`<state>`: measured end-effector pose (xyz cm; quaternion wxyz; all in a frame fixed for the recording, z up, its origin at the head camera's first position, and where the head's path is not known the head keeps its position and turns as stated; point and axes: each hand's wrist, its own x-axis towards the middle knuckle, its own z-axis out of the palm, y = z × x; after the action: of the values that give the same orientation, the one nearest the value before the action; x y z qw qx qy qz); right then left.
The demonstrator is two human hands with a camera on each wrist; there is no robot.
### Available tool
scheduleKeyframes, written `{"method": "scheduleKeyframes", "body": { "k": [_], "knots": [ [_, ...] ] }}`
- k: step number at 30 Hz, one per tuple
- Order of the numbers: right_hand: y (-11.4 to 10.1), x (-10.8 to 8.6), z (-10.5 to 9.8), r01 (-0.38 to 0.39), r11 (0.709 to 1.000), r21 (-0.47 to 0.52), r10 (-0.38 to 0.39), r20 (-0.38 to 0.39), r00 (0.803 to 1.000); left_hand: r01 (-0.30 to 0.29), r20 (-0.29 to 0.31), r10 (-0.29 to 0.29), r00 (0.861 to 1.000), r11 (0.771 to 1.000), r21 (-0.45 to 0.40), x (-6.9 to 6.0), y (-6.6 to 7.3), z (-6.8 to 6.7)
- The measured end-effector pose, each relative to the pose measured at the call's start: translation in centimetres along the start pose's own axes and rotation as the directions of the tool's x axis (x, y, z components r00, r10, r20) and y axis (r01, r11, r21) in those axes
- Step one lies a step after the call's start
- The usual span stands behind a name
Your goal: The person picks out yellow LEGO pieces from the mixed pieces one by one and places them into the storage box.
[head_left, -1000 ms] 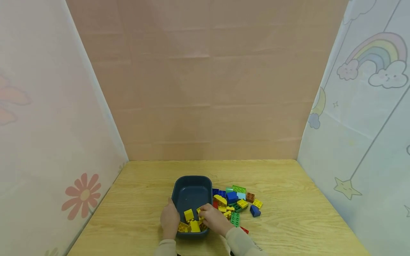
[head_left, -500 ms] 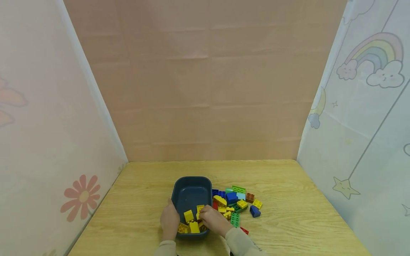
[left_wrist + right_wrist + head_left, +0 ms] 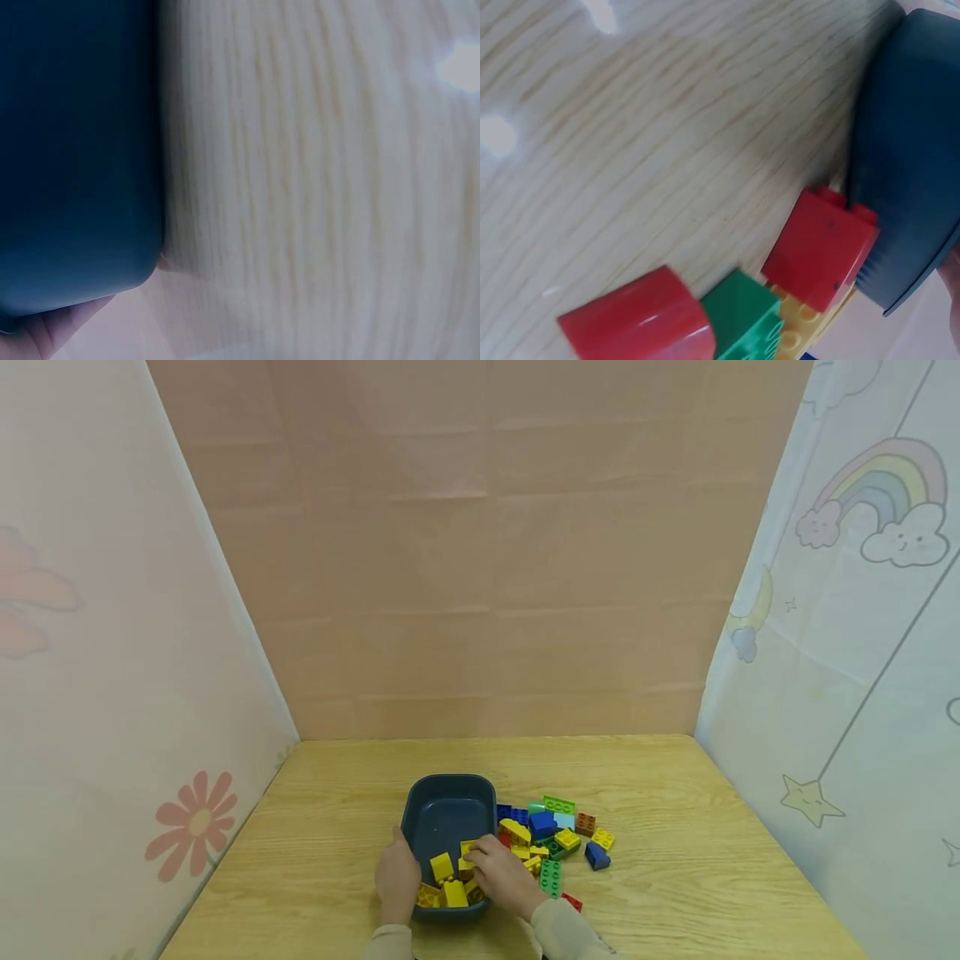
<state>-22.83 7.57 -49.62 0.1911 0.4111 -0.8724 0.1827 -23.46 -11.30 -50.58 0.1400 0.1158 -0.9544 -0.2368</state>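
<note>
A dark blue rectangular tray point(image 3: 448, 817) stands on the table in the head view, with several yellow toy bricks point(image 3: 454, 893) loose in its near end. My left hand point(image 3: 397, 875) grips the tray's left side near the front; in the left wrist view part of the hand point(image 3: 52, 330) shows at the tray's edge. Over the right rim reaches my right hand point(image 3: 504, 875), its fingers loosely bent beside a yellow brick point(image 3: 467, 846) in the tray. The right wrist view has the tray's outer wall point(image 3: 911, 150) hiding most of the fingers.
Right of the tray lies a heap of mixed bricks: blue point(image 3: 542, 822), green point(image 3: 551, 877), brown point(image 3: 586, 823) and yellow point(image 3: 567, 838). A red brick point(image 3: 821, 247) sits against the tray wall. Another red brick point(image 3: 572, 902) lies near my right sleeve.
A yellow brick under my right fingertips has come to lie flatter in the tray, and those fingers have loosened slightly. My left hand and the tray stay in place.
</note>
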Motion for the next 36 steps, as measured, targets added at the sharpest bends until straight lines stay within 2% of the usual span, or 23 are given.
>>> {"method": "scheduleKeyframes", "body": {
  "k": [3,7,11,16,20,24,27,32,36],
  "knots": [
    [0.6,-0.2,0.1,0.008,1.000,-0.005,-0.008,-0.124,0.992,-0.011,-0.016,0.011,1.000,1.000,0.007,-0.1,0.0,0.0],
    [1.6,-0.7,0.0,-0.050,0.999,-0.008,0.047,-0.240,0.970,-0.029,-0.032,0.029,0.999,0.999,0.017,-0.2,0.1,0.1],
    [2.9,-1.7,0.1,-0.141,0.989,-0.036,0.123,-0.319,0.940,-0.026,-0.026,0.027,0.999,0.999,0.023,-0.2,0.2,0.0],
    [4.5,-3.1,0.1,-0.250,0.966,-0.068,0.201,-0.409,0.890,-0.021,-0.012,0.021,1.000,0.999,0.027,-0.3,0.3,-0.2],
    [5.5,-4.4,-0.2,-0.361,0.930,-0.062,0.306,-0.415,0.857,-0.021,-0.011,0.021,1.000,0.999,0.027,-0.3,0.3,-0.2],
    [6.2,-5.6,-0.7,-0.474,0.879,-0.050,0.423,-0.373,0.826,-0.020,-0.013,0.021,1.000,0.999,0.031,-0.2,0.3,-0.2],
    [6.7,-6.2,-0.9,-0.526,0.849,-0.046,0.482,-0.337,0.808,-0.019,-0.013,0.020,1.000,0.999,0.033,-0.2,0.3,-0.2],
    [7.4,-6.9,-1.0,-0.560,0.827,-0.053,0.522,-0.298,0.799,-0.014,-0.014,0.015,1.000,0.999,0.033,-0.1,0.3,-0.2],
    [7.5,-7.1,-1.0,-0.563,0.825,-0.056,0.527,-0.287,0.800,-0.018,-0.031,0.019,0.999,1.000,0.022,-0.2,0.3,-0.1]
  ]
}}
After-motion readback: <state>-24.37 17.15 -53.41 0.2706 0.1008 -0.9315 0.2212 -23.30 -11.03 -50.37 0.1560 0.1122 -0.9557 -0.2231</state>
